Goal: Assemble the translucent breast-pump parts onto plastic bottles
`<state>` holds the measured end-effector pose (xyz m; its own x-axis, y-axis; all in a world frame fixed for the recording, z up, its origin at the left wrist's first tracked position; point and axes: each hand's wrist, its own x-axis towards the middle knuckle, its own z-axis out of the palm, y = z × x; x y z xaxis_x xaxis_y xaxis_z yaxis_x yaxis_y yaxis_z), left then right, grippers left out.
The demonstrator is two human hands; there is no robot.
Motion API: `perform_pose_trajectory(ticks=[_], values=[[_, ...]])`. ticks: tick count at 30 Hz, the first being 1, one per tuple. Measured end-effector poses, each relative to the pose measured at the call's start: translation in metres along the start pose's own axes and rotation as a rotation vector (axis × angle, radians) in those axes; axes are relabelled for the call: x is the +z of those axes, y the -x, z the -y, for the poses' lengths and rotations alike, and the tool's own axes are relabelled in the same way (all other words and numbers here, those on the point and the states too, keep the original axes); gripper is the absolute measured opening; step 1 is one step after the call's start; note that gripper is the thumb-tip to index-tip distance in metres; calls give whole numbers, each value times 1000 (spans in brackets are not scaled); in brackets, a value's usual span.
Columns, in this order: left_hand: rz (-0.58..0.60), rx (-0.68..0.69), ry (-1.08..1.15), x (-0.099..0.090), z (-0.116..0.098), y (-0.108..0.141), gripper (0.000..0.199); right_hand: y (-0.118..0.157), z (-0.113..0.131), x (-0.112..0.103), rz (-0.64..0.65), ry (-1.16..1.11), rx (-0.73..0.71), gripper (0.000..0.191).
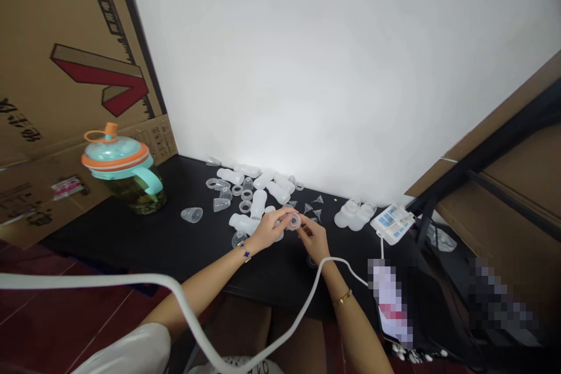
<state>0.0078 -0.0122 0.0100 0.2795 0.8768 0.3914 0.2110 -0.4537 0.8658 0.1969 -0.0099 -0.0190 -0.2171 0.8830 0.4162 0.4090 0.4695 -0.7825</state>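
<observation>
Between the fingers of my left hand (266, 230) and my right hand (314, 236) is a round translucent bottle collar (294, 221), its open ring turned towards me. Both hands are closed on it just above the black table. Whether a nipple sits inside the collar is too small to tell. Close to my left hand lie several white bottles (259, 204) and a clear dome cap (239, 239). Small clear funnel-like pieces (318, 214) lie beyond my right hand, and a ring (311, 261) is partly hidden near my right wrist.
Loose rings (245, 207) and clear caps (191, 214) lie on the black table (175, 257). A large lidded jug (127, 175) stands left. White bottles (354, 214), a white device (392, 224) and a phone (390, 304) are right. A white cable (184, 304) crosses in front.
</observation>
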Motion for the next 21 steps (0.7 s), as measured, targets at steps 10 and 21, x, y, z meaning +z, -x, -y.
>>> perform_pose_trajectory(ticks=[10,21], values=[[29,-37,45,-1,-5,1,38,1,4,-4,-21,91,-78,27],[40,-11,-84,-1,0,1,38,-1,10,-5,0,94,-106,37]])
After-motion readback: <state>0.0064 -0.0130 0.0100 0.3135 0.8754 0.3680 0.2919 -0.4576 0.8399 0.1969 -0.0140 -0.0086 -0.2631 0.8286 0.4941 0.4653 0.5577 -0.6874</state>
